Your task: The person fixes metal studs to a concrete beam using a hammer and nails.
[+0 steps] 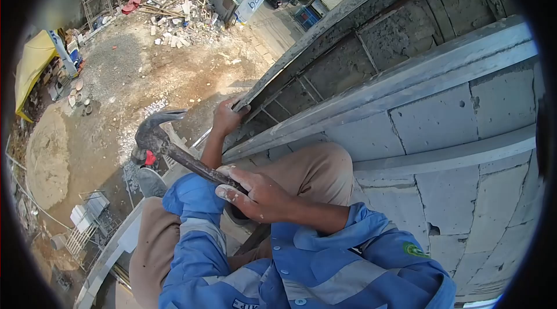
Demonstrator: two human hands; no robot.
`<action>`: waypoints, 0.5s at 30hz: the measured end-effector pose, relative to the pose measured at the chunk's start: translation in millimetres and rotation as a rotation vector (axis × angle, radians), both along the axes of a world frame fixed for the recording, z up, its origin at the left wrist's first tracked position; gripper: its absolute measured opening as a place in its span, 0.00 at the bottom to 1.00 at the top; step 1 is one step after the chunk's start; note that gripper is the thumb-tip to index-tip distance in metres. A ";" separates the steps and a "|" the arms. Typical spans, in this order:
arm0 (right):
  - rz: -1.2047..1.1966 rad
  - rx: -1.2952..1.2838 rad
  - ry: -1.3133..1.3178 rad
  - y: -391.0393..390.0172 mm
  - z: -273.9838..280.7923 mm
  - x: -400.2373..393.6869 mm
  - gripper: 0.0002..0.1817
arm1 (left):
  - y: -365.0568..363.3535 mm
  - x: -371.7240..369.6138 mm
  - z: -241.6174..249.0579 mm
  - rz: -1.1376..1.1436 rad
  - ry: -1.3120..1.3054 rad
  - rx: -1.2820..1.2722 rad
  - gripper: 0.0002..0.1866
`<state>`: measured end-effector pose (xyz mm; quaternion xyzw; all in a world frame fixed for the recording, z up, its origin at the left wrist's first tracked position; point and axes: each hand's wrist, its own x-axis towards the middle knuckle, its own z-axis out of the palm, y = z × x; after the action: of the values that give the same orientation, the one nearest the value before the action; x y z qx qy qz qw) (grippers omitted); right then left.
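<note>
My right hand is closed around the handle of a claw hammer, in front of my knees. The worn metal head points up and left, with its claw curving to the right. Farther forward, my left hand grips the near end of a long, cement-stained board. Its fingers wrap over the board's edge and are partly hidden. Beside the board runs a trough with thin rods across it and rough grey cement inside.
A light block wall with projecting ledges rises at my right. Far below lies a dirt yard with a rubble pile, a yellow tarp and a sand heap. A pale rail passes at lower left.
</note>
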<state>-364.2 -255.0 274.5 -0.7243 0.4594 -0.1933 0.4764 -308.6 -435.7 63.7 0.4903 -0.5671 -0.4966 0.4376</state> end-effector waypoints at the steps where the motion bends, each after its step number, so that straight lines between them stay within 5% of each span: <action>1: -0.006 0.033 -0.049 20.1 -3.7 -22.0 0.20 | 4.8 0.0 0.6 0.006 -0.044 0.002 0.21; 7: -0.114 0.389 0.296 120.3 -11.5 -131.8 0.23 | -0.3 4.1 4.8 -0.011 -0.048 0.032 0.21; 10: -0.158 0.177 0.450 148.9 -34.5 -150.9 0.23 | -1.1 4.9 20.1 -0.047 -0.032 0.090 0.21; 15: -0.119 0.266 0.566 135.4 -38.3 -142.7 0.23 | -3.1 -2.8 2.7 0.038 -0.029 0.025 0.23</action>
<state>-506.9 -119.6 236.2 -0.6527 0.6364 0.0501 0.4081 -311.4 -438.8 66.5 0.5138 -0.5575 -0.4881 0.4324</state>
